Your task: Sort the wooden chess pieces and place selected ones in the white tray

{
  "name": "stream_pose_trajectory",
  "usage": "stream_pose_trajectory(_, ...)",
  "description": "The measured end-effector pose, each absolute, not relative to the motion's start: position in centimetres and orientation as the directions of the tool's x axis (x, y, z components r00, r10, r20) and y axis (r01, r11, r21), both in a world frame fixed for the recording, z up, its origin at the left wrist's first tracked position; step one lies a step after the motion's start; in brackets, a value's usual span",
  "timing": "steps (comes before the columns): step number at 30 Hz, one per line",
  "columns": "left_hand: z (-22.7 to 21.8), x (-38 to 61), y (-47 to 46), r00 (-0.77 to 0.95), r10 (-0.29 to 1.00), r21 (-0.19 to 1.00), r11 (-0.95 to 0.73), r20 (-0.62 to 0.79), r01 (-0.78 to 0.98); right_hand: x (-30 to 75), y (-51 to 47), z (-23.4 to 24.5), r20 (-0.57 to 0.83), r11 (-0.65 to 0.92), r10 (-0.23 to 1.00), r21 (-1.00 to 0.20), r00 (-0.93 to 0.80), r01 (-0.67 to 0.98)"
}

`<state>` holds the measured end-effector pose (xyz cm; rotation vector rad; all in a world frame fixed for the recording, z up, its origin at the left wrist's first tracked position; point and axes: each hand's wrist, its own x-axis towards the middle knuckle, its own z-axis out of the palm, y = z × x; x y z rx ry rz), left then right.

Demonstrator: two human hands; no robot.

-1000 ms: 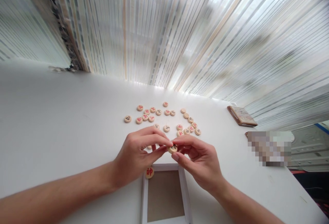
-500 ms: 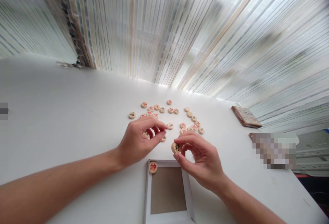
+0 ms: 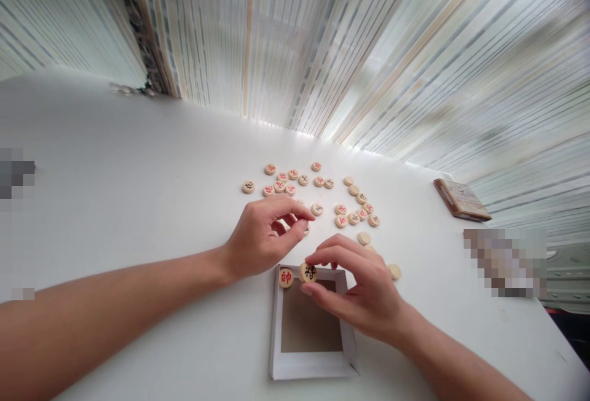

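My right hand [image 3: 359, 281] pinches a round wooden xiangqi piece [image 3: 308, 272] with a black character between thumb and fingertips. The piece is over the top edge of a shallow white box [image 3: 313, 365]. Beside it, a piece with a red character [image 3: 286, 277] sits in the box's top left corner. My left hand [image 3: 267, 235] hovers over the table above the box, thumb and index fingertip together, with no piece visible between them. Under and beside its fingertips lie black-lettered pieces, one [image 3: 317, 209] just past the index finger; others are partly hidden by the hand.
Several red- and black-lettered pieces [image 3: 279, 185] are scattered beyond my hands on the white table [image 3: 138, 204]. Some blank-faced pieces [image 3: 364, 238] lie to the right. A small brown box [image 3: 462, 199] rests near the striped curtain [image 3: 276, 38] at the far right.
My right hand has carried the black-lettered piece left and down to the box, next to the red piece. My left fingertips have come closer together. The view has shifted slightly.
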<state>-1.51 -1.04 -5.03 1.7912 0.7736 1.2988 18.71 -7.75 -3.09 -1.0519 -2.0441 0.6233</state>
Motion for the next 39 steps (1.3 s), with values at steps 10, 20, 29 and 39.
stream_pose_trajectory(10, -5.0, -1.5, -1.2, 0.324, 0.839, 0.88, -0.473, 0.437, 0.04, 17.3, -8.0, -4.3, 0.386, 0.64, 0.766, -0.534, -0.514, 0.552)
stream_pose_trajectory(20, -4.9, -1.5, -1.1, 0.322, 0.83, 0.867, -0.496, 0.454, 0.055, 17.7, -7.9, -4.8, 0.399, 0.671, 0.738, -0.511, -0.543, 0.537)
stream_pose_trajectory(29, -4.9, -1.5, -1.1, 0.317, 0.821, 0.854, -0.518, 0.476, 0.059, 17.9, -7.7, -4.7, 0.4, 0.664, 0.741, -0.556, -0.54, 0.5)
stream_pose_trajectory(39, -4.9, -1.8, -1.0, 0.335, 0.832, 0.866, -0.493, 0.442, 0.081, 17.9, -7.5, -4.5, 0.431, 0.665, 0.74, -0.587, -0.516, 0.463)
